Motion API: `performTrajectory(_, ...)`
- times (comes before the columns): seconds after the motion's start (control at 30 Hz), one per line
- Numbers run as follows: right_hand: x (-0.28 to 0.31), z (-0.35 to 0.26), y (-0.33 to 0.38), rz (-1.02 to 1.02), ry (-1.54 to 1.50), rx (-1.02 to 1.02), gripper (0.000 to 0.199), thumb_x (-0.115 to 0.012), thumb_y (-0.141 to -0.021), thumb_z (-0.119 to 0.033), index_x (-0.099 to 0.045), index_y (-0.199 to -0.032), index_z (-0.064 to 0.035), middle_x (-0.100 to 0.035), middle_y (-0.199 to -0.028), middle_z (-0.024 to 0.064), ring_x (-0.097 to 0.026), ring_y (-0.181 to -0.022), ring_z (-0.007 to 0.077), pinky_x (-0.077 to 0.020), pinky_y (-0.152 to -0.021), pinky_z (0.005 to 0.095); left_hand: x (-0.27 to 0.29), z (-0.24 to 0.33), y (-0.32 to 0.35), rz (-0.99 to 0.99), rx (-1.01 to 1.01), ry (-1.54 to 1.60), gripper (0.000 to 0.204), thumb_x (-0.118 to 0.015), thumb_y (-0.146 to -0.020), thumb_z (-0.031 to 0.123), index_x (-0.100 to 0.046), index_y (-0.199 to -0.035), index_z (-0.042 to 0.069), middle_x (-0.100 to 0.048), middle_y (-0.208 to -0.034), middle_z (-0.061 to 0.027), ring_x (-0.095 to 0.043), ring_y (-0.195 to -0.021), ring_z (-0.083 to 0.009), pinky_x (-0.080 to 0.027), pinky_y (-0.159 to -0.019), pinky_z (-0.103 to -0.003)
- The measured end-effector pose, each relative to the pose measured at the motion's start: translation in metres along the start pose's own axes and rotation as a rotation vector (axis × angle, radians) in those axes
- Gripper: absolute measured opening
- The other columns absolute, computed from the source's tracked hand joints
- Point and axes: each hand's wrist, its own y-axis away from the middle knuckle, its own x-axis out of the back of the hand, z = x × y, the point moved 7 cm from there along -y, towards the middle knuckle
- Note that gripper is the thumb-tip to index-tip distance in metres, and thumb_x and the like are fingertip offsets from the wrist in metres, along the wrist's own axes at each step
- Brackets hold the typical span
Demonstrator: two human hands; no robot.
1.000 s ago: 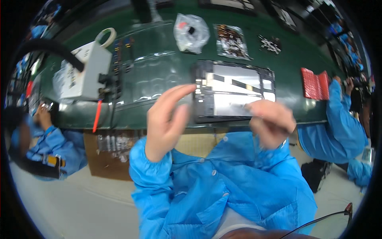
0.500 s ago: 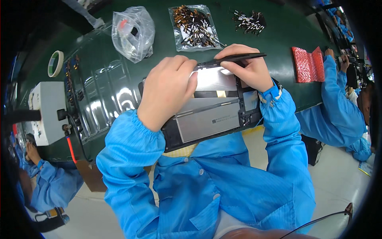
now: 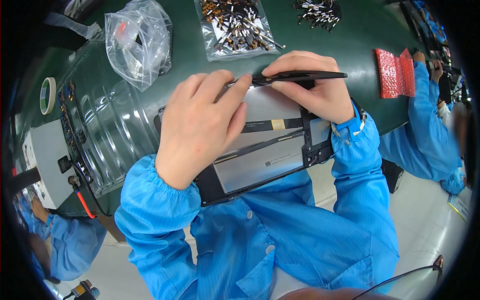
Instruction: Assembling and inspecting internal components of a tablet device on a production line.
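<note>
Work had drawn in to the far edge of the opened flat device [image 3: 262, 167], which lay at a slant along the near side of the tabletop [image 3: 345, 45], its right end farther away. A second earlier the hands were well apart, the right one blurred over the device; now the right hand [image 3: 322, 95] pinched a slim black tool [image 3: 310, 76], probably tweezers, its tip pointing left. The left hand [image 3: 197, 120] arched over the device's far left part, fingertips bent close to that tip; whether it gripped anything could not be told. Both hands meeting there suggested fine two-handed handling. Beyond lay a clear bag of small parts [image 3: 235, 25] and a loose pile of parts [image 3: 317, 14].
</note>
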Motion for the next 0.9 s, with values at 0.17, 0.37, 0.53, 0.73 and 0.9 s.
performTrajectory(0.17, 0.006, 0.006, 0.003, 0.020, -0.087, -0.035, 0.019, -0.065, -0.072, -0.002, -0.065, -0.091, -0.0014, -0.063, -0.086, 0.0106, -0.062, -0.077, 0.0201, -0.0513, -0.070, 0.0270, 0.000, 0.002, 0.000, 0.011, -0.030, -0.068, 0.034, -0.057, -0.075, 0.008, -0.059, -0.108, 0.008, -0.056, -0.097, -0.0085, -0.053, -0.088, -0.0265, -0.042, -0.082, -0.038)
performTrajectory(0.37, 0.005, 0.004, 0.004, 0.001, -0.018, -0.001, 0.020, -0.065, -0.072, -0.003, -0.066, -0.092, -0.0020, -0.064, -0.087, 0.0113, -0.063, -0.078, 0.0207, -0.0518, -0.071, 0.0280, 0.000, -0.002, 0.003, 0.102, -0.012, -0.093, 0.025, -0.058, -0.076, 0.012, -0.060, -0.100, 0.006, -0.057, -0.092, -0.0050, -0.055, -0.081, -0.0222, -0.042, -0.082, -0.038)
performTrajectory(0.53, 0.003, 0.000, 0.003, -0.010, 0.043, 0.062, 0.021, -0.065, -0.072, -0.004, -0.066, -0.093, -0.0036, -0.064, -0.087, 0.0110, -0.062, -0.077, 0.0221, -0.0513, -0.071, 0.0290, 0.003, -0.001, 0.002, 0.117, -0.029, -0.131, 0.024, -0.057, -0.077, 0.013, -0.060, -0.100, 0.006, -0.058, -0.091, -0.0042, -0.055, -0.082, -0.0222, -0.042, -0.084, -0.038)
performTrajectory(0.73, 0.003, 0.002, 0.002, 0.024, -0.004, 0.058, 0.020, -0.064, -0.073, -0.005, -0.066, -0.093, -0.0034, -0.064, -0.088, 0.0105, -0.062, -0.078, 0.0200, -0.0505, -0.071, 0.0282, 0.007, -0.003, 0.002, 0.073, 0.001, -0.143, 0.027, -0.053, -0.079, 0.009, -0.060, -0.105, 0.006, -0.059, -0.095, -0.0087, -0.056, -0.088, -0.0267, -0.040, -0.086, -0.040)
performTrajectory(0.9, 0.004, -0.002, 0.004, 0.035, 0.008, 0.056, 0.018, -0.063, -0.074, -0.008, -0.064, -0.092, -0.0030, -0.063, -0.090, 0.0103, -0.060, -0.084, 0.0208, -0.0477, -0.075, 0.0311, 0.038, 0.015, 0.021, 0.211, 0.038, -0.112, 0.026, -0.062, -0.071, 0.009, -0.060, -0.097, 0.006, -0.059, -0.092, -0.0067, -0.057, -0.082, -0.0244, -0.045, -0.076, -0.037)
